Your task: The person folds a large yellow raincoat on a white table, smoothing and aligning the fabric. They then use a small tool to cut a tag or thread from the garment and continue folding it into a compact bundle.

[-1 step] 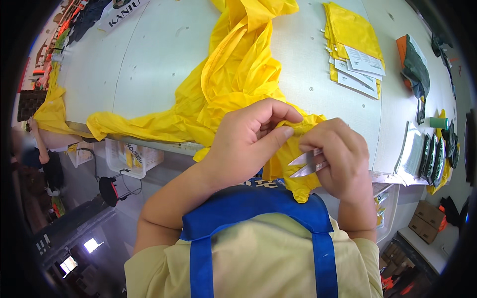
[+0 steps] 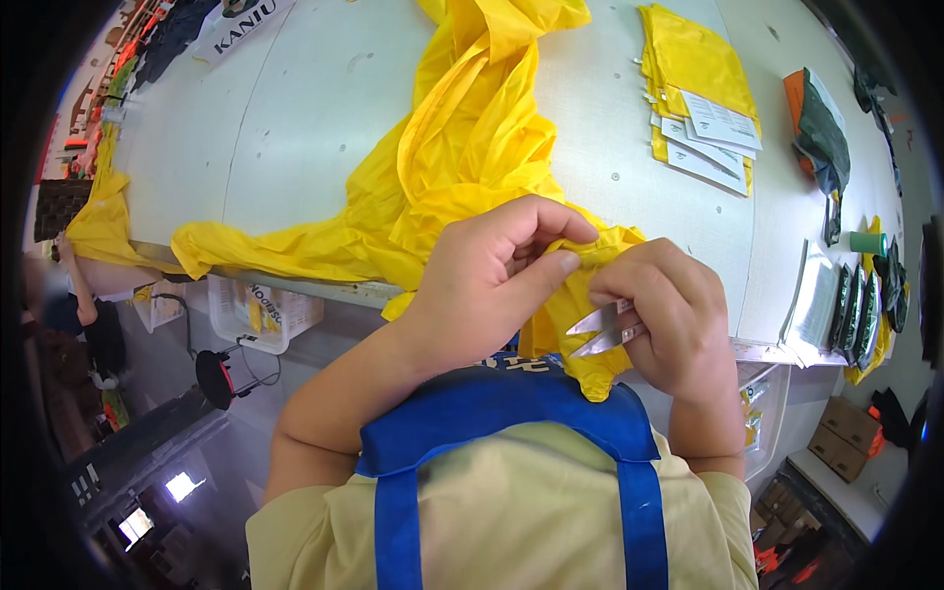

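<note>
A crumpled yellow garment [image 2: 472, 147] of thin, smooth fabric stretches across the table and over its near edge. My left hand [image 2: 492, 275] pinches a fold of it between thumb and forefinger. Thread snips [image 2: 602, 329] are held in my right hand [image 2: 674, 310], their two blades slightly apart and pointing left. The blades are over the part of the garment that hangs down in front of my blue apron [image 2: 511, 408]. The grip of the snips is hidden inside my right hand.
On the right of the table [image 2: 305, 128] lie folded yellow pieces [image 2: 698, 59] with white cards, a dark green pouch [image 2: 824, 138] and a green thread spool [image 2: 867, 243]. A white bin [image 2: 280, 339] is below the front edge. Another person's arm [image 2: 81, 285] is at far left.
My right hand has shifted very slightly, bringing the snips' blades a little left and down. My left hand and the garment look the same.
</note>
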Motion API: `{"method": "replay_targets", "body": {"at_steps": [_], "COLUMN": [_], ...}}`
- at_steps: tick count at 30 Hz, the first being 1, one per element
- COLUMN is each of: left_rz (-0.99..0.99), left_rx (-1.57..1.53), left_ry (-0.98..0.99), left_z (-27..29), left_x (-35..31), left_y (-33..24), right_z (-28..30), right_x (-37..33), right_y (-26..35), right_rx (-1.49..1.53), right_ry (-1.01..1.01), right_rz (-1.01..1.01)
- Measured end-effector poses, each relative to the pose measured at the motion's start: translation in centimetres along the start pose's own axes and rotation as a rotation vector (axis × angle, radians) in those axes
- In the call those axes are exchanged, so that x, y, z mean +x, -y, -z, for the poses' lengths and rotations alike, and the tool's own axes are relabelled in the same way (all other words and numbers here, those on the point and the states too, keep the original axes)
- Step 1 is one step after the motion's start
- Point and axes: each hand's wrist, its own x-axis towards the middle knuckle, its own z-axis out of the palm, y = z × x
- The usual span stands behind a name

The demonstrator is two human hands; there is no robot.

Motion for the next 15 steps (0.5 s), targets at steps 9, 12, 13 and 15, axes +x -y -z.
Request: {"method": "replay_targets", "body": {"at_steps": [9, 12, 13, 15], "left_rz": [-0.045, -0.026, -0.024, -0.02], "left_rx": [-0.077, -0.094, -0.092, -0.087], "left_ry": [0.004, 0.011, 0.015, 0.022], "left_z": [0.0, -0.1, -0.2, -0.3], "left_x": [0.1, 0.2, 0.2, 0.3], "left_y": [-0.1, -0.2, -0.3, -0.5], "right_z": [3.4, 3.3, 3.2, 2.9], "right_x": [-0.6, -0.1, 0.0, 0.1], "right_y": [-2.6, -2.3, -2.3, -2.5], "right_rx": [0.018, 0.045, 0.043, 0.04], "right_ry": [-0.064, -0.047, -0.042, -0.031], "right_rz": [-0.21, -0.164, -0.149, -0.118]}}
